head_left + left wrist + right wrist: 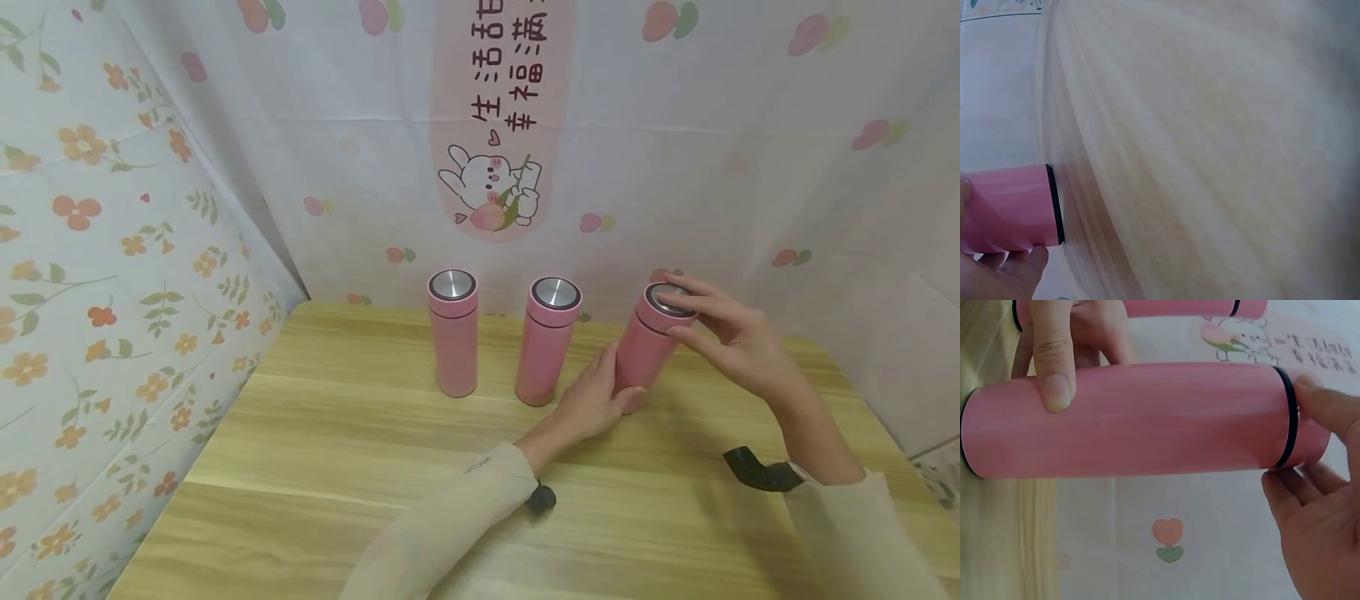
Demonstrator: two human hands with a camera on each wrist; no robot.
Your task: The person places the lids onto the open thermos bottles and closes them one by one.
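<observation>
Three pink thermos bottles with silver-topped lids are on the wooden table. My left hand (592, 398) grips the lower body of the rightmost thermos bottle (639, 360). At its top, my right hand (742, 337) holds the lid (658, 310), thumb on one side and fingers on the other. This bottle leans slightly to the right in the head view. In the left wrist view, the black-rimmed base of the bottle (1013, 209) is at the tabletop. A black ring circles the bottle (1166, 425) just below the lid in the right wrist view.
Left of the held bottle stand a middle thermos bottle (546, 358) and a left one (456, 354), both upright with lids on. The wood-grain table (315, 467) backs onto a printed curtain (337, 142). A flowered cloth (97, 317) hangs along the left side.
</observation>
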